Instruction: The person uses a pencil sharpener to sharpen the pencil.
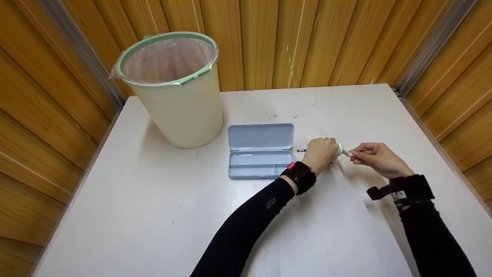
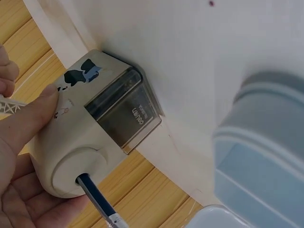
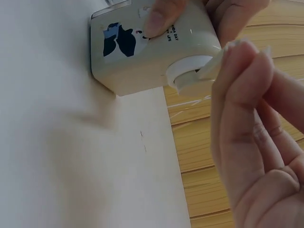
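Observation:
A cream pencil sharpener (image 2: 76, 123) with a dark picture on its top stands on the table. My left hand (image 1: 321, 154) grips its body from above, the thumb on the printed top. Out of the round front opening sticks a dark blue pencil (image 2: 97, 197); its other end is inside the sharpener. My right hand (image 1: 378, 157) pinches the knob of the crank handle (image 3: 206, 71) on the sharpener's back, fingertips hiding most of the knob. In the left wrist view, a clear dark shavings drawer (image 2: 126, 111) shows on the sharpener's front.
Left of the sharpener lies an opened light blue pencil case (image 1: 261, 136), its compartments facing up. A cream bin (image 1: 184, 111) with a green rim and a pink liner stands at the back left. Wood-patterned panels (image 1: 261, 46) enclose the white table (image 1: 153, 215).

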A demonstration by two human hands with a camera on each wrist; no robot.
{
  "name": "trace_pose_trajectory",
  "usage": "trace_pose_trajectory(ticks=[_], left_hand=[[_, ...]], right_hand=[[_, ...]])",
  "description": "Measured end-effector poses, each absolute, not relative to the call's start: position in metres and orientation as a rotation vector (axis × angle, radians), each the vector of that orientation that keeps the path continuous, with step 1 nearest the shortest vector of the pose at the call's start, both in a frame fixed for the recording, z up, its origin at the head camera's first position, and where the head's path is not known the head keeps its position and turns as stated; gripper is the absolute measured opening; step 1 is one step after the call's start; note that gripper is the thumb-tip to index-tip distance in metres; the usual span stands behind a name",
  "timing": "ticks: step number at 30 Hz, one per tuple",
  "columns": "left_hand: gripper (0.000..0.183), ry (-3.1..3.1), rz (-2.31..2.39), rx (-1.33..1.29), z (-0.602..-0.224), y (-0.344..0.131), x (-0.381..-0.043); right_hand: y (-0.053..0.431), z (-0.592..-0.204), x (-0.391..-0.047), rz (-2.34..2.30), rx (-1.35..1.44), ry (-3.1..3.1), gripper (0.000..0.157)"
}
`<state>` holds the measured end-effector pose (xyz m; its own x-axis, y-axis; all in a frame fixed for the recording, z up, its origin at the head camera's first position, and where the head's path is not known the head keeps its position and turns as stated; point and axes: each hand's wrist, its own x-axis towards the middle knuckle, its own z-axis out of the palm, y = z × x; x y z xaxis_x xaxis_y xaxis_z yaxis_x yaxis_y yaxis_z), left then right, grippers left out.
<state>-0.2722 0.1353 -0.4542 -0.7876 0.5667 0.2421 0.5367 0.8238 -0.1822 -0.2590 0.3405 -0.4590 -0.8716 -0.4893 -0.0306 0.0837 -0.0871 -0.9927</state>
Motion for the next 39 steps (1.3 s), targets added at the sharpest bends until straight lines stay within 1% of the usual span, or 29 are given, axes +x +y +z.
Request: trace_pose_trajectory(ticks=[4,10,15,24,31,39], left_hand=[[0.020,-2.711,0.161,-0.849,-0.454,0.136,-0.273],[0.019,-2.704,0.167,-0.863,-0.454,0.136,-0.273],[0.018,-2.682,0.184,-0.863,-0.455,0.135,-0.273],[0.016,-2.664,0.163,-0.869,-0.455,0.132,-0.276],[0.020,-2.677,0.181,-0.886,-0.454,0.129,-0.278],[0.020,-2.673,0.189,-0.896,-0.455,0.129,-0.278]], right_hand=[[0.335,-0.455,-0.261,-2.169,-0.407,1.740,0.024],[0.329,-0.453,-0.267,-2.280,-0.333,1.781,0.021],[0.326,-0.455,-0.270,-2.321,-0.316,1.828,0.019],[0.320,-0.457,-0.277,-2.325,-0.307,1.976,0.018],[0.316,-0.457,-0.283,-2.344,-0.293,2.005,0.012],[0.314,-0.457,-0.285,-2.342,-0.260,2.041,0.008]])
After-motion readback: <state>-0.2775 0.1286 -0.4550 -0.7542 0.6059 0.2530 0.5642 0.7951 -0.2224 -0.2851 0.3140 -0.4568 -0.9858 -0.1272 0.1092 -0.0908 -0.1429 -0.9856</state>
